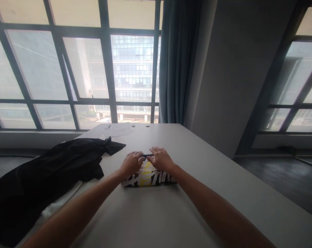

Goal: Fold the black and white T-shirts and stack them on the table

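Observation:
A folded piece of printed cloth (146, 177), black with bold white and yellow lettering, lies flat on the white table in front of me. It looks like a folded garment, though its exact kind does not show. My left hand (132, 163) rests on its upper left part with the fingers stretched forward. On the upper right part lies my right hand (161, 159), palm down, fingers extended over the far edge. The two thumbs point toward each other across the middle. Both hands cover part of the print.
A heap of black cloth (68, 165) covers the table's left side, with some white cloth (64, 199) under it. Sheets of paper (118, 129) lie at the far left of the white table (204, 172). Beyond stand large windows and a blue-grey curtain (175, 62).

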{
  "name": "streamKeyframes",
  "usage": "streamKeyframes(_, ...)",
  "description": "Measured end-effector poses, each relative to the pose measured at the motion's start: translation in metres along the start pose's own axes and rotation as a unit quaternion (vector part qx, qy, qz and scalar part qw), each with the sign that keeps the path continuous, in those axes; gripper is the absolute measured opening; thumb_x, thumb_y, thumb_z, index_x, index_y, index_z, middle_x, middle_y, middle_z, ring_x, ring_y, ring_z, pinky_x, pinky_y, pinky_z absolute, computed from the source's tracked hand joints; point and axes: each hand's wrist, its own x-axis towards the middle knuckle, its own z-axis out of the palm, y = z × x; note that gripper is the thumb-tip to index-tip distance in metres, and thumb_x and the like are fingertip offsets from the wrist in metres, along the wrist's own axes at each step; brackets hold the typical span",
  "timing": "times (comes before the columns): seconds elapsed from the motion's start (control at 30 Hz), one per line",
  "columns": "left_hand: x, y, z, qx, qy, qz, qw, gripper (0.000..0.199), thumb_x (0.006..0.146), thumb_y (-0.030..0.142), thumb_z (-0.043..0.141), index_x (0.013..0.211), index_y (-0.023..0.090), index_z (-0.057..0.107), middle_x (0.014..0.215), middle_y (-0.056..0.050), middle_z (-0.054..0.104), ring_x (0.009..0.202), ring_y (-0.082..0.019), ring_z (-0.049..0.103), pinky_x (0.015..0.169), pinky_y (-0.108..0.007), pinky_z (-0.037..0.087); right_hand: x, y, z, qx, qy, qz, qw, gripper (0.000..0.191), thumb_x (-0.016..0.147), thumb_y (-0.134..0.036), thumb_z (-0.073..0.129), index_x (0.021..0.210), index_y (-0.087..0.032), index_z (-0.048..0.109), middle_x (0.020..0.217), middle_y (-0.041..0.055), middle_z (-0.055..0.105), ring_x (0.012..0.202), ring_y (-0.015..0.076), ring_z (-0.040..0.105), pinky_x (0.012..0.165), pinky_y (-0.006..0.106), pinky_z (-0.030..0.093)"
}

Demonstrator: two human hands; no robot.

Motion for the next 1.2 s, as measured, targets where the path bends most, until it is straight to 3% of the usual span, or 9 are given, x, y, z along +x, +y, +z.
streamKeyframes(0.1, -0.017, 0.026, 0.017, 0.036, -0.096, 0.01, 0.995, 0.049, 0.099, 0.037, 0.032, 0.139, 0.017, 0.053, 0.148, -0.012, 0.05, 0.141, -0.026, 0.04, 0.117, -0.046, 0.027, -0.009, -0.011, 0.019, 0.002, -0.121, 0.027, 0.992, 0.059, 0.1, -0.048, 0.033, 0.15, -0.018, 0.041, 0.157, 0.0123, 0.032, 0.147, 0.0272, 0.024, 0.119, 0.05, 0.014)
streamKeyframes(0.17, -0.022, 0.03, 0.022, 0.046, -0.147, -0.016, 0.988, 0.056, 0.1, 0.043, 0.028, 0.145, 0.015, 0.045, 0.155, -0.013, 0.039, 0.146, -0.028, 0.03, 0.118, -0.05, 0.023, -0.012, -0.008, 0.031, 0.005, -0.157, 0.053, 0.986, 0.063, 0.099, -0.051, 0.03, 0.152, -0.018, 0.038, 0.16, 0.0108, 0.026, 0.149, 0.0272, 0.018, 0.119, 0.05, 0.01)
streamKeyframes(0.43, -0.026, 0.0, 0.01, 0.048, -0.202, -0.103, 0.973, 0.081, 0.092, 0.067, 0.028, 0.154, 0.015, 0.031, 0.162, -0.01, 0.021, 0.15, -0.03, 0.015, 0.119, -0.048, 0.018, -0.016, 0.037, 0.038, 0.032, -0.16, 0.149, 0.975, 0.079, 0.095, -0.066, 0.026, 0.157, -0.017, 0.022, 0.163, 0.0075, 0.013, 0.151, 0.0226, 0.01, 0.12, 0.047, 0.008)
streamKeyframes(0.63, -0.028, -0.01, 0.004, 0.056, -0.196, -0.17, 0.964, 0.082, 0.091, 0.067, 0.027, 0.154, 0.014, 0.031, 0.162, -0.012, 0.019, 0.15, -0.029, 0.016, 0.119, -0.054, 0.016, -0.023, 0.056, 0.037, 0.035, -0.129, 0.195, 0.972, 0.079, 0.096, -0.064, 0.023, 0.156, -0.014, 0.024, 0.162, 0.0108, 0.019, 0.15, 0.0229, 0.016, 0.12, 0.047, 0.009)
streamKeyframes(0.73, -0.029, -0.005, 0.001, 0.063, -0.13, -0.163, 0.976, 0.075, 0.093, 0.059, 0.032, 0.151, 0.012, 0.037, 0.159, -0.014, 0.028, 0.149, -0.029, 0.022, 0.12, -0.055, 0.012, -0.024, 0.042, 0.032, 0.021, -0.052, 0.168, 0.984, 0.071, 0.097, -0.054, 0.031, 0.153, -0.01, 0.031, 0.16, 0.0133, 0.024, 0.148, 0.0228, 0.02, 0.12, 0.046, 0.009)
streamKeyframes(0.8, -0.032, 0.006, -0.001, 0.067, -0.06, -0.102, 0.991, 0.066, 0.094, 0.052, 0.036, 0.147, 0.013, 0.043, 0.157, -0.013, 0.035, 0.148, -0.028, 0.025, 0.121, -0.053, 0.008, -0.023, 0.025, 0.029, 0.017, -0.009, 0.124, 0.992, 0.066, 0.097, -0.047, 0.035, 0.151, -0.009, 0.036, 0.159, 0.0139, 0.027, 0.147, 0.0224, 0.022, 0.121, 0.044, 0.01)
streamKeyframes(0.87, -0.037, 0.02, 0.002, 0.056, -0.04, -0.021, 0.997, 0.058, 0.096, 0.048, 0.035, 0.142, 0.016, 0.049, 0.154, -0.012, 0.04, 0.146, -0.027, 0.029, 0.122, -0.05, 0.008, -0.022, 0.008, 0.03, 0.023, -0.016, 0.063, 0.998, 0.063, 0.097, -0.045, 0.037, 0.149, -0.01, 0.04, 0.158, 0.0131, 0.031, 0.146, 0.0227, 0.026, 0.121, 0.043, 0.011)
streamKeyframes(1.03, -0.051, 0.049, 0.018, 0.027, -0.138, 0.018, 0.99, 0.059, 0.099, 0.039, 0.025, 0.15, 0.014, 0.037, 0.157, -0.012, 0.036, 0.148, -0.026, 0.027, 0.121, -0.048, 0.017, -0.021, -0.006, 0.043, 0.032, -0.128, -0.01, 0.991, 0.054, 0.098, -0.036, 0.032, 0.147, -0.018, 0.046, 0.155, 0.007, 0.038, 0.145, 0.0214, 0.029, 0.12, 0.045, 0.014)
streamKeyframes(1.2, -0.034, 0.037, 0.018, 0.029, -0.203, -0.046, 0.978, 0.074, 0.094, 0.059, 0.029, 0.152, 0.014, 0.034, 0.16, -0.014, 0.027, 0.15, -0.031, 0.018, 0.12, -0.053, 0.014, -0.018, 0.002, 0.044, 0.039, -0.131, 0.016, 0.991, 0.056, 0.097, -0.044, 0.037, 0.147, -0.021, 0.046, 0.155, 0.0054, 0.038, 0.146, 0.0229, 0.028, 0.12, 0.045, 0.015)
